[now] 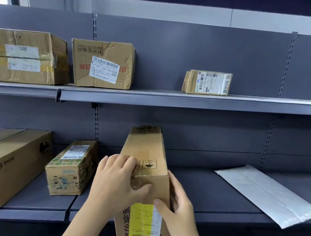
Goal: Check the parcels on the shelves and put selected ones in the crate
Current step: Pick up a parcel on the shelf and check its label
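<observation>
Both hands clamped round long brown cardboard parcel [144, 158] with yellow label: left hand [119, 182] curls over top edge, right hand [177, 210] grips side. Parcel's far end rests on lower grey metal shelf [218, 202].

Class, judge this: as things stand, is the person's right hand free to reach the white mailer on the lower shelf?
Probably not yet. The right hand is holding the long box along with the left hand. The white mailer itself lies uncovered to the right, nothing between.
</observation>
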Available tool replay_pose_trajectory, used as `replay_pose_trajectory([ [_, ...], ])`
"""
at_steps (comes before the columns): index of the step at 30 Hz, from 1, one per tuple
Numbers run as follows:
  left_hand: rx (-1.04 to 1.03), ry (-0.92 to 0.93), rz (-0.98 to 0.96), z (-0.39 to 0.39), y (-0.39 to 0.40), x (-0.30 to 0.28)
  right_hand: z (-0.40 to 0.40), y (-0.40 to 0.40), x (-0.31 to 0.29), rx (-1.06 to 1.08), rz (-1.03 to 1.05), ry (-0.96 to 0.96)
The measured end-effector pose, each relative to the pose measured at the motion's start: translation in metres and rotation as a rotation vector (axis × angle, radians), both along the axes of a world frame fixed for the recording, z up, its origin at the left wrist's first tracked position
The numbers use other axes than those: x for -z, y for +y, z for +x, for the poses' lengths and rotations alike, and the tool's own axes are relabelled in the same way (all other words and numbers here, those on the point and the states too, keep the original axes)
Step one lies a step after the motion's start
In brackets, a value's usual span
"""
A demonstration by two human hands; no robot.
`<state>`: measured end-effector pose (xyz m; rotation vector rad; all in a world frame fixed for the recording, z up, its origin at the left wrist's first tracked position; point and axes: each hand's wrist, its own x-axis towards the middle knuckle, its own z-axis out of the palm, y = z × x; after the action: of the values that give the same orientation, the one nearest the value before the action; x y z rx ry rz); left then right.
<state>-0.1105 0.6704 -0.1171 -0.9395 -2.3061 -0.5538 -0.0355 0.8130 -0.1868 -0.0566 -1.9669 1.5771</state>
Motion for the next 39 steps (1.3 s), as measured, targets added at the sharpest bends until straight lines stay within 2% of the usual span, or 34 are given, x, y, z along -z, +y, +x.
replay_pose_trajectory([
  [2,-0.005,0.048,-0.083,0.007,0.010,-0.009,-0.001,-0.004,0.002,-0.013,0.026,-0.012],
  [5,-0.019,-0.037,-0.158,0.012,0.023,-0.015,-0.002,-0.006,0.005,0.015,0.075,-0.020],
  [10,-0.044,-0.047,-0.172,0.006,0.025,-0.012,0.004,0.005,0.023,-0.029,-0.119,-0.140],
  [15,-0.057,-0.125,0.041,-0.017,-0.003,-0.003,0.008,0.020,0.071,0.015,-0.312,-0.342],
  [17,-0.077,-0.177,0.108,-0.023,-0.015,0.002,0.012,0.016,0.088,-0.035,-0.379,-0.378],
  [19,-0.079,-0.232,0.160,-0.024,-0.023,0.007,0.019,0.006,0.098,-0.180,-0.484,-0.334],
  [22,-0.056,-0.288,0.237,-0.020,-0.035,0.015,0.006,0.000,0.111,-0.228,-0.535,-0.227],
  [25,-0.016,-0.410,0.342,-0.018,-0.048,0.026,0.001,-0.002,0.108,-0.186,-0.509,-0.168],
  [29,0.066,-0.648,0.534,-0.008,-0.056,0.045,0.004,0.010,0.091,-0.061,-0.667,-0.125],
  [35,0.065,-0.918,0.740,0.001,-0.044,0.083,0.027,0.036,0.075,0.162,-0.482,-0.139],
  [39,0.038,-1.038,0.816,0.006,-0.036,0.103,0.029,0.047,0.063,0.227,-0.370,-0.153],
])
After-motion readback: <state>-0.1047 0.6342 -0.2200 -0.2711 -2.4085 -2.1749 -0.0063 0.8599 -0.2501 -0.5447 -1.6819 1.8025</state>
